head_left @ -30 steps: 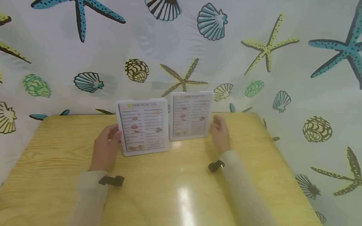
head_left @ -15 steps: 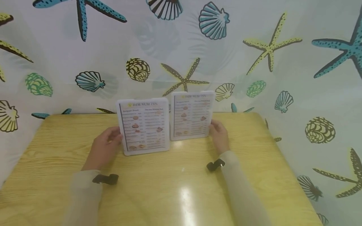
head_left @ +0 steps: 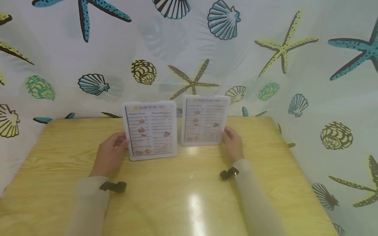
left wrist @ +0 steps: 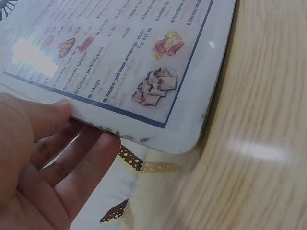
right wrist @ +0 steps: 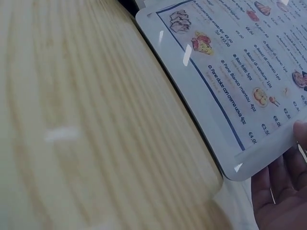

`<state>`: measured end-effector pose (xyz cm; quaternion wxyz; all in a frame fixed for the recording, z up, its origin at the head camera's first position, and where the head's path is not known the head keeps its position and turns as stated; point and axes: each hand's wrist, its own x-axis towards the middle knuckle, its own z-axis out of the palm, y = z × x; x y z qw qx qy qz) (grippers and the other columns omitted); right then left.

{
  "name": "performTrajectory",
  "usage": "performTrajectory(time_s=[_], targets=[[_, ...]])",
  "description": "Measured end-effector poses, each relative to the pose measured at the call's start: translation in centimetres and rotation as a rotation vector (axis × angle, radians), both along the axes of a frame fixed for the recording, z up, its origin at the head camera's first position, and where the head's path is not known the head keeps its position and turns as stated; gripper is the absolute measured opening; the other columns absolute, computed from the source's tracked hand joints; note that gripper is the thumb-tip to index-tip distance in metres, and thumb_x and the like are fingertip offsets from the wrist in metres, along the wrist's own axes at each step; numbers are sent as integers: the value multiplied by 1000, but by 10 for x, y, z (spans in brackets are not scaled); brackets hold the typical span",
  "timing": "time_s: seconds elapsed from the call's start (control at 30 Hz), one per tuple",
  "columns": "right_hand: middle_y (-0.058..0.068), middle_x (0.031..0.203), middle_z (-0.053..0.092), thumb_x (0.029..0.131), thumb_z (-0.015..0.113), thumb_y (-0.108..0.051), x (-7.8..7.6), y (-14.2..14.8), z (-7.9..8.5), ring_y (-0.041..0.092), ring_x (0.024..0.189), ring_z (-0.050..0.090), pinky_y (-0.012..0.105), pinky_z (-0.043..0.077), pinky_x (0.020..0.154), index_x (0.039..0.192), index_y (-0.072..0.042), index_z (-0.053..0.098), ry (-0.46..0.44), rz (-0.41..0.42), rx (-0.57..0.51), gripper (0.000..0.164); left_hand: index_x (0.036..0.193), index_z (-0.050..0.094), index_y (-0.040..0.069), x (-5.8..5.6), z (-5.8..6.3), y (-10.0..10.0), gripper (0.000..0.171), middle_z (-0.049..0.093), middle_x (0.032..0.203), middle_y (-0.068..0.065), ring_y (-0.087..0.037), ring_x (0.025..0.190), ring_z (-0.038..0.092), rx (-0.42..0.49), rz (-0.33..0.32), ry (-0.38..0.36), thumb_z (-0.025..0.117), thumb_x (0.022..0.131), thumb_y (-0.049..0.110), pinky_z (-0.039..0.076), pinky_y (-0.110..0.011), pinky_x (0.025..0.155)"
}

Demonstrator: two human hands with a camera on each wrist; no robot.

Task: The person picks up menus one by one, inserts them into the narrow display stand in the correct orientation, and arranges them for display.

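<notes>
Two white-bordered menu cards headed "DIM SUM INN" stand side by side on the table, a gap between them. My left hand point(head_left: 108, 154) holds the left menu point(head_left: 151, 131) low on its left edge. In the left wrist view the thumb point(left wrist: 55, 117) rests on the front border of the menu point(left wrist: 110, 62), the other fingers at its edge and behind. At the lower right edge of the right menu point(head_left: 204, 119), my right hand point(head_left: 233, 143) pinches the border. The right wrist view shows that menu point(right wrist: 230, 81) tilted, with part of the hand point(right wrist: 283, 191) cut off by the frame.
A light wood-grain table point(head_left: 165, 203) runs up to a white curtain point(head_left: 177, 42) printed with shells and starfish, behind and along the right side. Black camera mounts sit on both wrists, such as the left mount point(head_left: 113, 186).
My right hand, earlier beside the right menu with its fingers off the edge, has taken hold of it and shifted it right, widening the gap. The left menu has hardly moved.
</notes>
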<state>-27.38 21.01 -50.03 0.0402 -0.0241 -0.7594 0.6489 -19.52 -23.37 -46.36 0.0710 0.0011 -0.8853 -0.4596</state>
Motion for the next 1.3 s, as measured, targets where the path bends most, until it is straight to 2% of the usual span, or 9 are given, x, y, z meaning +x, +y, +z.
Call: performTrajectory(time_s=[0.17,0.47,0.7,1.17,1.3], targets=[[3,138,65,107,58,-25,4,7,0,20,134,56,40,44,116,137,-13,64,8,-2,-9,33,142,56,6,2,3,-1,47,67,128,-19,-40,126,58,-14,27,-4,48,110,39,45,-64,107],[2,142,64,107,57,-25,11,12,-2,17,138,53,36,43,118,139,-12,63,14,43,-24,35,148,52,7,5,1,-8,51,63,136,-19,-39,127,57,-7,69,-23,45,111,41,47,-63,105],[4,144,63,107,57,-22,17,12,2,18,140,52,34,42,118,140,-11,62,-8,60,-40,35,148,51,5,7,-2,-10,51,63,135,-21,-39,125,58,5,95,5,43,111,40,49,-62,103],[1,145,62,108,55,-24,15,8,-1,17,142,49,39,37,122,140,-14,63,-8,111,-12,34,149,51,8,13,-6,-13,50,64,136,-17,-32,122,59,20,142,-1,43,111,40,51,-52,99],[0,144,63,107,57,-29,13,9,-4,16,141,49,40,36,122,138,-16,64,-20,112,-7,34,152,49,10,15,-3,-14,54,63,138,-15,-31,124,57,24,139,-25,41,110,45,49,-53,103]])
